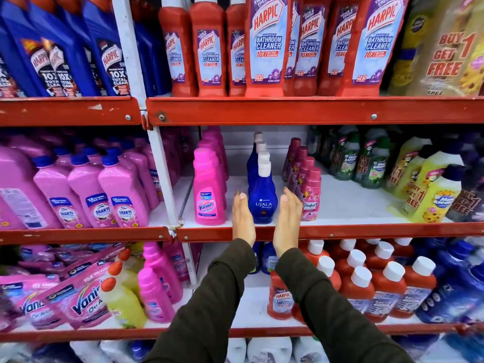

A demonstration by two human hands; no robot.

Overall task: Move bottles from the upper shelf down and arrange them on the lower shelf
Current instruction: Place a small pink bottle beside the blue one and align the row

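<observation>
A row of blue Ujala bottles (262, 203) with white caps runs front to back on the middle shelf (340, 231). My left hand (243, 218) is flat and upright just left of the front blue bottle. My right hand (288, 224) is flat and upright just right of it. Both palms face the bottle, fingers straight, and neither is closed around it. Whether the palms touch the bottle I cannot tell. On the lower shelf (262, 330) stand red Harpic bottles (361, 289) with white caps.
A row of pink Vanish bottles (209, 197) stands left of the blue ones and maroon Comfort bottles (309, 195) stand right. Large red Harpic bathroom cleaner bottles (267, 45) fill the top shelf. Yellow bottles (123, 299) and Vanish pouches (81, 302) crowd the lower left.
</observation>
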